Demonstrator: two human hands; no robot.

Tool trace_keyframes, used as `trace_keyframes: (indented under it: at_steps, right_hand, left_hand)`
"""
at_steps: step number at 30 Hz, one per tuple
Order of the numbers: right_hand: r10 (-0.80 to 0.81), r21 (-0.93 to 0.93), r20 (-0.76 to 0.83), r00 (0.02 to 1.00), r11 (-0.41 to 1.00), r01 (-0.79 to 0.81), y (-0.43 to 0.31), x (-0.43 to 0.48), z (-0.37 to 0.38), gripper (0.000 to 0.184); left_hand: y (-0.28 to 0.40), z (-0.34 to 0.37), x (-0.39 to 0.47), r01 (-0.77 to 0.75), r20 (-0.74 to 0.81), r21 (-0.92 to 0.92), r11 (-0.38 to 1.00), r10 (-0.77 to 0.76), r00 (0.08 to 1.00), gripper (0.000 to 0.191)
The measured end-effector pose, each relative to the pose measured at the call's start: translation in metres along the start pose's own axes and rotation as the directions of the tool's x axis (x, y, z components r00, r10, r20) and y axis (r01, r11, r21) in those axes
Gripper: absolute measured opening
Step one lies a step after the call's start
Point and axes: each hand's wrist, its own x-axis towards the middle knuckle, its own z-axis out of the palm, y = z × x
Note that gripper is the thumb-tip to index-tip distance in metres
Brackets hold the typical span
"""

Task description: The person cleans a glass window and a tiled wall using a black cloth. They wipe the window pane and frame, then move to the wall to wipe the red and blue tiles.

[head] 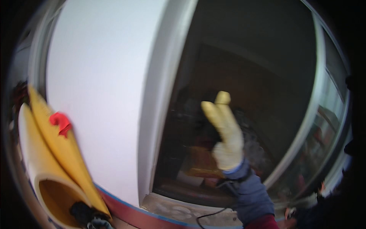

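My right hand [227,134], in a pale yellow work glove, is raised in front of the dark glass of a large window or door [257,71]. At least two fingers point upward, spread apart at the tips, and nothing shows between them. Motion blur hides whether the hand touches the pane. A blue-grey sleeve [251,191] covers the forearm, with a dark strap or cord at the wrist and a maroon cuff below. A thin black cable [207,216] curves beneath the sleeve. My left hand is out of view.
A white wall [100,86] stands left of the pale frame [174,94]. Two yellow, kayak-like shells [48,163] lean against it, a red cloth [61,123] on one. Dark items [81,213] sit at the lower one's opening. A worn sill [171,207] runs below the glass.
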Motion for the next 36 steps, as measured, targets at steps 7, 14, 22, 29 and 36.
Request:
trace_keyframes:
  at_steps: [7,14,22,29,36]
  right_hand:
    - [-0.140,-0.117,0.161,0.977,0.980,0.159,-0.009,-0.054,-0.015,0.058]
    - [0.101,-0.269,-0.350,0.931,0.942,-0.203,0.037,-0.152,-0.129,0.053]
    - [0.579,0.712,-0.547,0.605,0.702,-0.028,0.108,-0.176,-0.227,0.028]
    - [0.020,-0.507,-0.419,0.908,0.824,-0.252,0.163,-0.128,-0.288,0.052]
    - [-0.128,-0.640,-0.415,0.901,0.745,-0.188,0.234,0.033,-0.368,0.053]
  left_hand:
    - [0.070,-0.061,0.036,-0.253,-0.087,-0.001,0.968,0.252,0.964,0.041]
    - [0.136,-0.071,0.048,-0.371,-0.100,0.004,0.929,0.369,0.924,0.042]
    - [0.212,-0.067,0.056,-0.394,-0.136,0.020,0.919,0.393,0.909,0.043]
    - [0.209,-0.041,0.045,-0.315,-0.144,0.019,0.949,0.315,0.938,0.043]
    - [0.130,0.012,0.009,-0.062,-0.081,-0.002,0.998,0.062,0.995,0.044]
